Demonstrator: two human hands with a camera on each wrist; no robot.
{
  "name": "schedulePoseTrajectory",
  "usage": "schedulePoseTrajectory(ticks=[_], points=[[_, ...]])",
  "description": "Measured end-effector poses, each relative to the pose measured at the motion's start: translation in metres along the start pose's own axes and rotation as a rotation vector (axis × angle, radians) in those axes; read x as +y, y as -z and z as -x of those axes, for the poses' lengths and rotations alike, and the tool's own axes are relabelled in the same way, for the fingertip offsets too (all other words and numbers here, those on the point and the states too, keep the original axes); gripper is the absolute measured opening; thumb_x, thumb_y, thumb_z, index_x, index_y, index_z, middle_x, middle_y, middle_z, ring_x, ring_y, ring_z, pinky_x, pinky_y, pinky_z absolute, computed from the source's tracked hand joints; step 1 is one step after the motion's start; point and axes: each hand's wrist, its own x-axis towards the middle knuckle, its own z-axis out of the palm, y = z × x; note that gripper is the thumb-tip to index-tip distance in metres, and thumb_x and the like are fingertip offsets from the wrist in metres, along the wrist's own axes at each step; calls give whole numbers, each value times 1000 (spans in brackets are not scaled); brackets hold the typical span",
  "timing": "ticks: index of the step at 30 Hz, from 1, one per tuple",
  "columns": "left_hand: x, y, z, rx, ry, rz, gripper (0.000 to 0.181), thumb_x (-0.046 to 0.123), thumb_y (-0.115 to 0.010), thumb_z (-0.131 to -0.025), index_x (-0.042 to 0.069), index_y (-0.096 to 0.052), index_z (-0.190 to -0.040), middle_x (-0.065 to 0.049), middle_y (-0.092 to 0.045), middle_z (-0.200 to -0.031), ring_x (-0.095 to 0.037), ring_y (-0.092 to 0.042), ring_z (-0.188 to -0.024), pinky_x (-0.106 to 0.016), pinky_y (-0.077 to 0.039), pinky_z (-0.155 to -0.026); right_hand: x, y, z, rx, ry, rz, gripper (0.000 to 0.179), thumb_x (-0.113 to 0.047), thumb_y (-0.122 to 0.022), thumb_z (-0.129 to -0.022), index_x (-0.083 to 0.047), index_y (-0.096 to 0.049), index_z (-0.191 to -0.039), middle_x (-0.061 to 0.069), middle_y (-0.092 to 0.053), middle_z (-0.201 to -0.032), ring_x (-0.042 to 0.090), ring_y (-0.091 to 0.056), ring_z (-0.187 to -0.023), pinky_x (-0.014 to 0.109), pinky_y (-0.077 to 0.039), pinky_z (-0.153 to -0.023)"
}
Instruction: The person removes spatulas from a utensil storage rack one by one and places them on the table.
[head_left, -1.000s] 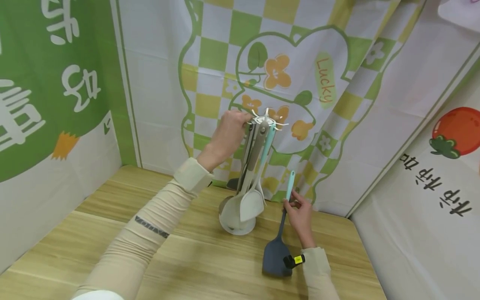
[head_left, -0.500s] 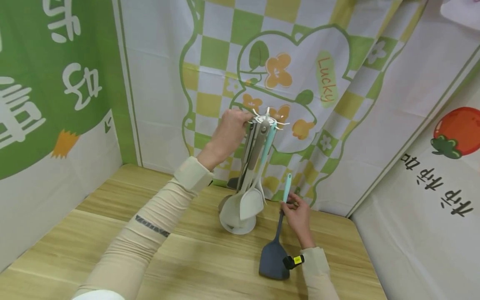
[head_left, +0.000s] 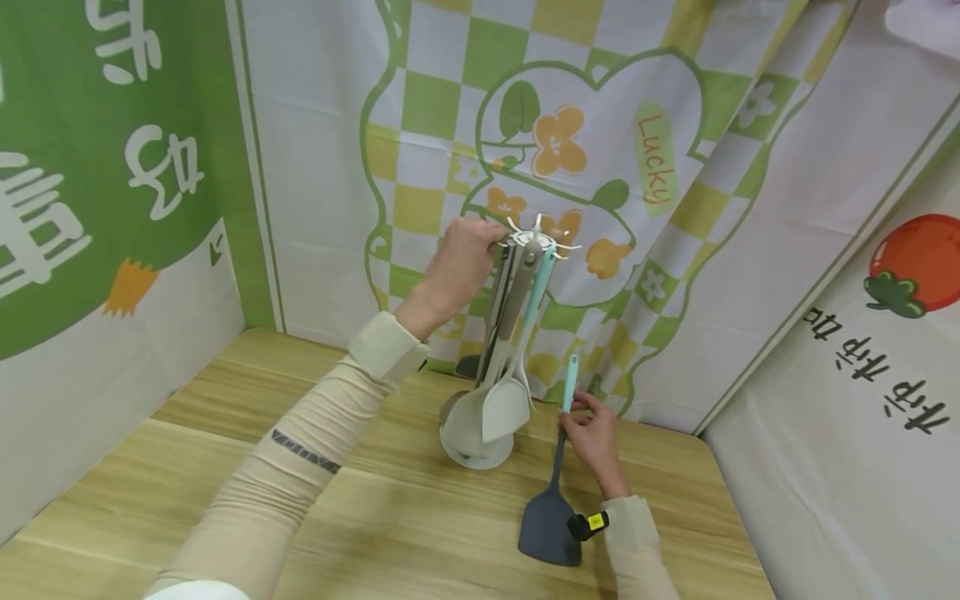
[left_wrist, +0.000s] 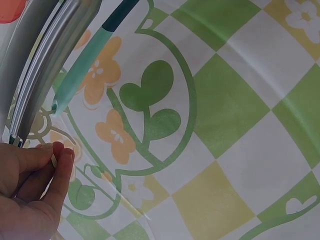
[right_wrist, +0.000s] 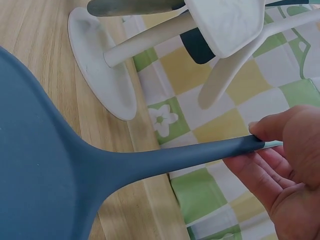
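Wood-grain tabletop: we list one white hooked utensil rack, its top pinched by the left hand; right of the rack, one blue-grey, teal-handled spatula, fingertip-pinched by the right hand, might twist loose from so narrow a hold.

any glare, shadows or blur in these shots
Head view: soft light, a faint shadow on the table, no heavy blur; left wrist view: dimmer overall, with pale streaks of shine along a grey handle; right wrist view: soft shadow on the wood by the spatula, its outline fairly crisp.
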Motion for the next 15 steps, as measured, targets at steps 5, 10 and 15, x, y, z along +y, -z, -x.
schedulePoseTrajectory(ticks=[5, 10, 15], points=[[0, -1, 1, 4, 0, 1, 26, -16, -57, -93, 0, -73, -80, -14, -77, -92, -28, -70, -81, -36, -60, -79, 2, 1, 1, -33, -38, -5, 39, 7, -71, -89, 13, -59, -126, 27, -59, -106, 11, -69, -65, 31, -61, -55], [1, -1, 1, 0, 3, -1, 27, -17, -56, -93, -1, -72, -79, -15, -77, -91, -28, -71, -80, -36, -60, -79, 5, 2, 2, -50, -62, 1, 39, 7, -70, -90, 11, -59, -126, 23, -58, -105, 12, -69, -66, 33, -62, -56], [1, -1, 0, -3, 2, -9, 26, -17, -56, -93, -1, -74, -83, -15, -77, -93, -28, -72, -83, -36, -61, -81, 7, 1, 1, -56, -60, -1, 39, 8, -70, -90, 12, -58, -127, 24, -57, -105, 12, -67, -68, 27, -60, -56]])
